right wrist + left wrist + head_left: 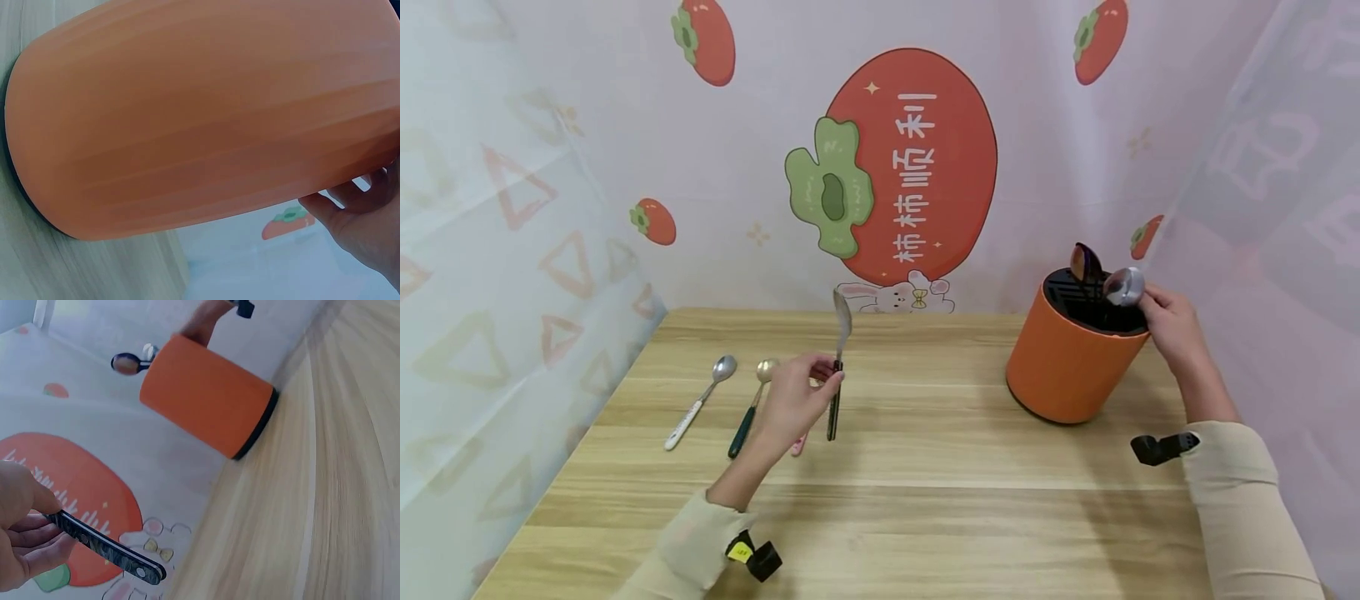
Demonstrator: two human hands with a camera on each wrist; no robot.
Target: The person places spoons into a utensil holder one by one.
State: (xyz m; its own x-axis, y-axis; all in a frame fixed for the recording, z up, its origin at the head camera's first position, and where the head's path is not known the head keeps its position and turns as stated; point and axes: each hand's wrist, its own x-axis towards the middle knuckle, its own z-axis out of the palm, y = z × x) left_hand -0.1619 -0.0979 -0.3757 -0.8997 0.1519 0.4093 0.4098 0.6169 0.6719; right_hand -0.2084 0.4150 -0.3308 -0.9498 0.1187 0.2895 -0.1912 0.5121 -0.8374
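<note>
My left hand (793, 400) pinches a spoon (842, 321) by its dark handle and holds it upright above the table, bowl up. In the left wrist view the marbled black handle (109, 547) shows between thumb and fingers. At the far right stands an orange utensil holder (1067, 367) with a black slotted top. My right hand (1172, 329) grips its upper edge from the right, fingertips beside the bowl of a silver spoon (1124, 287). A dark spoon (1085, 262) also stands in the holder. The right wrist view shows the fingers (322, 209) curled against the orange wall.
Left of my left hand lie a white-handled spoon (700, 404) and a green-handled spoon (751, 414). A pink handle (799, 445) is partly hidden beneath that hand. A printed curtain (1037, 125) encloses the back and sides of the wooden table (925, 500).
</note>
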